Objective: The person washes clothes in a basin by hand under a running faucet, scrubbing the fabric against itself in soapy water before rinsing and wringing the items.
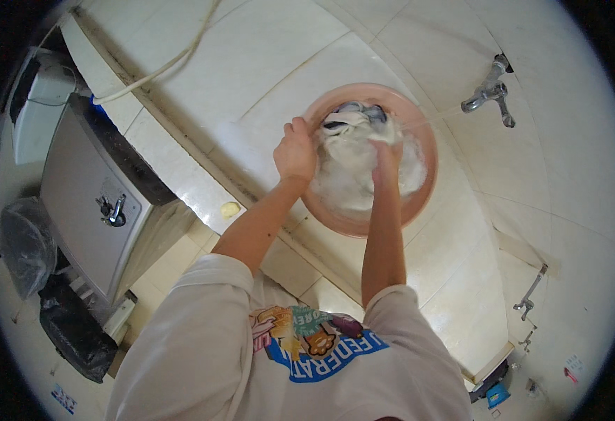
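Note:
A pink plastic basin [427,173] stands on the tiled ledge in front of me, holding cloudy, foamy water [347,184]. White cloth with dark blue-grey parts [357,118] bunches up toward the far side of the basin. At the left rim, my left hand [294,150] is closed around the edge. My right hand [386,158] reaches into the basin against the wet white cloth; its fingers are partly hidden by cloth and suds. From a metal wall tap [486,97], a thin stream of water runs into the basin.
A pale hose [165,76] crosses the ledge at upper left. A yellowish lump, perhaps soap [229,210], lies on the raised curb [152,150]. Further left are a chest-like appliance [83,173] and a black bag [73,326]. Another wall tap [525,305] is at right.

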`<state>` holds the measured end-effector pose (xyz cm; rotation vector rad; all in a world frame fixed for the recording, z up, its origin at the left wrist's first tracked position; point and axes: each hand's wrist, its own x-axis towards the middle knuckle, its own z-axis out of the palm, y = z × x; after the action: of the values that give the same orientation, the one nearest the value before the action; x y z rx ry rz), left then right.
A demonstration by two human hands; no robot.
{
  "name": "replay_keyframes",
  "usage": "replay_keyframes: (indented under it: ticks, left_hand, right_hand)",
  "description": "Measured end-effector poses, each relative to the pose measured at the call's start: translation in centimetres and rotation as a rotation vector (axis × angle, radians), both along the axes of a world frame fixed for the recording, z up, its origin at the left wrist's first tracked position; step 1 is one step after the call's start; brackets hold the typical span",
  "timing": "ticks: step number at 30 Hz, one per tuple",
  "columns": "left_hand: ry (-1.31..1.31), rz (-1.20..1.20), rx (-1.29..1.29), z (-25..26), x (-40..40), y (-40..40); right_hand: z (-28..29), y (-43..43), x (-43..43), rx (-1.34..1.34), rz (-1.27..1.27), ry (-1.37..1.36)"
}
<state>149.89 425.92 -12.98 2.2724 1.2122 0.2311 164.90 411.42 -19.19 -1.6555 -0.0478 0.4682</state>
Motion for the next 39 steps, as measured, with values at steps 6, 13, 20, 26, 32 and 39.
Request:
replay_keyframes:
  ticks: [6, 13, 20, 26, 32, 39]
  left_hand:
    - [-0.011, -0.011, -0.03, 0.0, -0.1, 0.0]
    - [-0.006, -0.012, -0.053, 0.0, -0.1, 0.2]
    - [-0.015, -0.022, -0.009, 0.3, -0.2, 0.0]
    - [0.0, -0.004, -0.004, 0.2, 0.0, -0.2]
    - [-0.011, -0.008, -0.021, 0.1, -0.1, 0.1]
    - [0.004, -0.011, -0.069, 0.3, 0.1, 0.3]
  right_hand:
    - [7.9, -4.3, -10.1, -0.511, 0.257, -0.202]
    - [3.9, 3.6, -8.2, -0.889, 0.321, -1.005]
    - [-3.6, 4.8, -1.5, -0.891, 0.289, -0.591]
    - [-1.6, -0.7, 1.4, -0.402, -0.129, -0.093]
    - [6.0, -6.9, -5.2, -0.463, 0.076, -0.046]
    - [5.9, -0.5, -5.6, -1.026, 0.409, -0.961]
